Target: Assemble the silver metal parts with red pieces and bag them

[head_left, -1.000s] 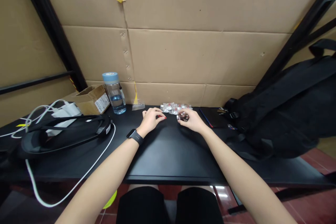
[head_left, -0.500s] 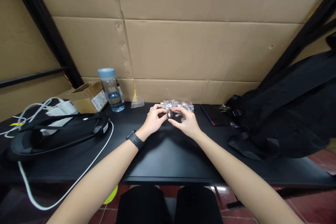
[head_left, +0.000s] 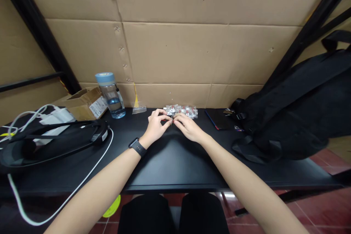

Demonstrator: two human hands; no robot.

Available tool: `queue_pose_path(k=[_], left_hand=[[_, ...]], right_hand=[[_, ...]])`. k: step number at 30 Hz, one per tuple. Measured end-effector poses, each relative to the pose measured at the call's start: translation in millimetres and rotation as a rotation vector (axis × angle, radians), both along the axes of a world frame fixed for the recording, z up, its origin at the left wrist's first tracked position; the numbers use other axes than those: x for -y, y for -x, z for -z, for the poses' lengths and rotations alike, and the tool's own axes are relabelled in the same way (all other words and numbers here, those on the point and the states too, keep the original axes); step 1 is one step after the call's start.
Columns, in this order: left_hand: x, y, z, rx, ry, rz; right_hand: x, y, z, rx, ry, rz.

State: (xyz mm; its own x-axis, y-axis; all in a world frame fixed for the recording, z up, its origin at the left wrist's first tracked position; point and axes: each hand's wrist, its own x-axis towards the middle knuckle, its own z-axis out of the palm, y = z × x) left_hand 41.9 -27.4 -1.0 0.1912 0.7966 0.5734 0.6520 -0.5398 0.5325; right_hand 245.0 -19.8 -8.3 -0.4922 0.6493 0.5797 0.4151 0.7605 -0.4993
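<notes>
Between my two hands is a small dark round piece [head_left: 172,118], seen nearly edge-on and mostly covered by fingers; its exact kind I cannot make out. My left hand [head_left: 157,125], with a black watch [head_left: 138,147] on the wrist, pinches it from the left between thumb and fingers. From the right, the closed fingertips of my right hand [head_left: 188,126] grip the same piece. Just behind the hands, a cluster of small clear plastic packets [head_left: 189,110] with red and silvery bits lies on the black table [head_left: 175,164].
A water bottle [head_left: 111,97], an opened cardboard box [head_left: 86,104] and a black headband-like device [head_left: 55,142] with white cables stand at left. On the right are a dark flat tablet-like item [head_left: 218,120] and a large black backpack [head_left: 298,113]. A cardboard wall [head_left: 175,51] closes off the back.
The dark round piece has turned from face-on to nearly edge-on. My right hand's fingers have closed in toward my left hand. The whole view has shifted slightly.
</notes>
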Motion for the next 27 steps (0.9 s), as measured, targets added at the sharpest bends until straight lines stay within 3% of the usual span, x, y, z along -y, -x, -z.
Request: queue_pose_path(k=[4,8,13,20,27], left_hand=[[-0.5,3.6,-1.1,-0.122,0.008,0.05],[-6.8,11.1,1.5,-0.207,0.024,0.055],[-22.6,25.7,15.4,-0.331,0.097,-0.026],[-36.0,36.9,34.7,-0.425,0.184,-0.019],[-33.9,37.8,23.0,-0.432,0.143,-0.048]], right_hand=[[-3.7,2.4,6.9,0.004,0.003,-0.026],[-3.0,0.3,6.2,0.08,-0.025,0.066],[0.8,-10.6,-2.4,0.321,-0.106,0.196],[4.7,-18.5,-12.2,0.367,-0.079,0.201],[0.3,-22.8,-12.4,0.304,0.054,0.211]])
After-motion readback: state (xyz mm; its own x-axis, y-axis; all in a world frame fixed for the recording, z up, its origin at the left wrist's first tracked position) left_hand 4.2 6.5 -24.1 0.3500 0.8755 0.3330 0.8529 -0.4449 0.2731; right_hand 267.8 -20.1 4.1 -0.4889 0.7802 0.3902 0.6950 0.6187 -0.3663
